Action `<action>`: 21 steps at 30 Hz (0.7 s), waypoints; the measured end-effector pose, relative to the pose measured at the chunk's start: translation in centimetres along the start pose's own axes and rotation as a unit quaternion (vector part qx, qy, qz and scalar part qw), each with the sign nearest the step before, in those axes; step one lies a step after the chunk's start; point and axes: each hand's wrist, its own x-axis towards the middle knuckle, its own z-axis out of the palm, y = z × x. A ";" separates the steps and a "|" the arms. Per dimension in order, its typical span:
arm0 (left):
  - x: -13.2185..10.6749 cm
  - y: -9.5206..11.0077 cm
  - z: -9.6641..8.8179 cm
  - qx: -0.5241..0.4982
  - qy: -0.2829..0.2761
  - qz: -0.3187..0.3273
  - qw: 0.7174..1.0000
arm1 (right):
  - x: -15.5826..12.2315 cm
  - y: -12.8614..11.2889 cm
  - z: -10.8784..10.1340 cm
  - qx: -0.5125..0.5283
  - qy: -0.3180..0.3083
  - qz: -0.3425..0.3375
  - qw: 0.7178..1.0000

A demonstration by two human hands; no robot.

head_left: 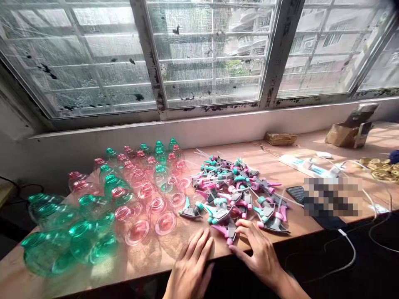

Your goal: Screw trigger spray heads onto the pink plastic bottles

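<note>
My left hand (195,257) lies palm down on the table's front edge, fingers stretched out, holding nothing. To its right, the thumb and fingers of my right hand (257,253) close on a pink-and-grey trigger sprayer head (230,233) at the near side of a heap. That heap of trigger sprayer heads (237,182), in pink, teal and grey with thin dip tubes, spreads just beyond both hands. Left of it stand several clear pink bottles (157,214) and green bottles (79,236), all uncapped with open necks.
A phone (296,194) lies right of the heap, partly beside a blurred patch. Behind it are a white power strip (307,166) with cables, a shallow cardboard tray (280,138) and a cardboard box (343,133). Gold-coloured pieces (378,168) sit far right. Windows line the wall.
</note>
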 end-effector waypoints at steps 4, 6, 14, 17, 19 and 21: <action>-0.6 0.0 0.9 -0.008 0.002 -0.010 1.000 | -0.1 0.0 -0.1 -0.009 0.005 -0.001 1.000; -0.7 0.0 0.9 -0.008 0.002 -0.011 1.000 | -0.1 -0.1 -0.1 -0.006 0.006 -0.002 1.000; 0.4 0.0 -1.3 0.016 -0.028 0.006 0.999 | 0.1 -0.4 -0.5 0.001 0.001 -0.004 1.000; 0.6 0.0 -1.4 0.026 -0.035 0.011 0.999 | 0.1 -0.4 -0.6 0.011 0.005 0.000 1.000; 0.5 -0.2 -1.2 0.037 -0.036 0.019 0.998 | 0.1 -0.4 -0.6 0.002 0.008 -0.005 1.000; 0.3 -0.4 -0.9 0.051 -0.040 0.029 0.997 | 0.2 -0.4 -0.6 -0.015 0.012 -0.015 1.000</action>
